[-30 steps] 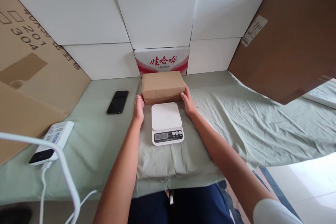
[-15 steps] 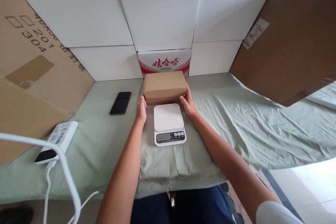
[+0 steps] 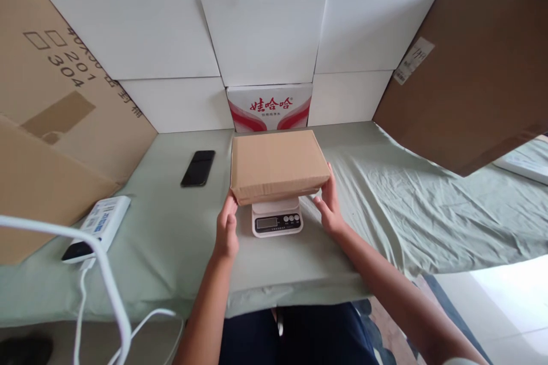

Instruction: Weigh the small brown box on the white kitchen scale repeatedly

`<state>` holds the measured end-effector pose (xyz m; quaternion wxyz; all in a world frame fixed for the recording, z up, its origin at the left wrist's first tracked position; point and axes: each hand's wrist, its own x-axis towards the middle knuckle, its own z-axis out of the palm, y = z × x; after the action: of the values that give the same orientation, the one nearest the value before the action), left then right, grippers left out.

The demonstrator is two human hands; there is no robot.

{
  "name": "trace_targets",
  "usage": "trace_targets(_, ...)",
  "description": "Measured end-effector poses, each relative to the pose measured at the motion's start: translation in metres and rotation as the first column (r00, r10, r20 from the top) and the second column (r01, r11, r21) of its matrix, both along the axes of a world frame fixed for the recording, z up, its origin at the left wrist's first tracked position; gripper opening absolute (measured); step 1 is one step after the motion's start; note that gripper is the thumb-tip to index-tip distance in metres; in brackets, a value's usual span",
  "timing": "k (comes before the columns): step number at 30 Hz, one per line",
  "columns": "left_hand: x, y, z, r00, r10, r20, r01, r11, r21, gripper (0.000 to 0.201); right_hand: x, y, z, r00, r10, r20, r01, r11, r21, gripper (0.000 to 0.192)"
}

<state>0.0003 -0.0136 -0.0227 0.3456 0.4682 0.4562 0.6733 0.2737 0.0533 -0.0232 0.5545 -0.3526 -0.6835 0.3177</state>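
Left hand (image 3: 226,231) and right hand (image 3: 330,205) hold the carton (image 3: 278,162) over the scale (image 3: 278,223) — contact unclear. Positioning seems in hand; the next move calls for level support.

The person wears dark navy trousers (image 3: 334,335). A whitish sleeve (image 3: 460,361) shows on the right arm (image 3: 400,291). Both forearms (image 3: 208,308) are bare.

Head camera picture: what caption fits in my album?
Left hand and right hand hold a brown cardboard box over a white digital scale, a black smartphone at left.
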Motion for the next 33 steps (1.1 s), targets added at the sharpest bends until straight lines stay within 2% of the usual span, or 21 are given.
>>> trace_targets(4, 0.001, -0.017, -0.008, 1.000, 0.011, 0.001, -0.011, 1.000, -0.014, 0.090, 0.000, -0.008, -0.010, 0.999, -0.010, 0.035, 0.010, 1.000, 0.010, 0.084)
trace_targets(18, 0.000, -0.012, -0.006, 1.000, 0.018, 0.021, -0.016, 0.998, -0.055, 0.096, -0.006, -0.009, -0.002, 0.999, -0.028, 0.028, 0.028, 1.000, 0.014, 0.084)
trace_targets(23, -0.002, -0.010, -0.011, 0.999, 0.031, 0.022, -0.029, 0.998, -0.052, 0.093, -0.005, -0.007, -0.005, 0.998, -0.036, 0.050, 0.034, 0.999, 0.043, 0.080)
trace_targets(28, -0.001, -0.008, -0.015, 0.996, 0.068, 0.054, -0.067, 0.997, -0.029, 0.098, -0.005, -0.006, -0.005, 0.997, -0.045, 0.063, 0.040, 0.997, 0.072, 0.082)
trace_targets(33, 0.000, -0.007, -0.008, 0.994, 0.071, 0.086, -0.077, 0.995, 0.067, 0.087, -0.006, -0.005, -0.002, 0.996, -0.090, 0.007, 0.089, 0.993, 0.071, 0.078)
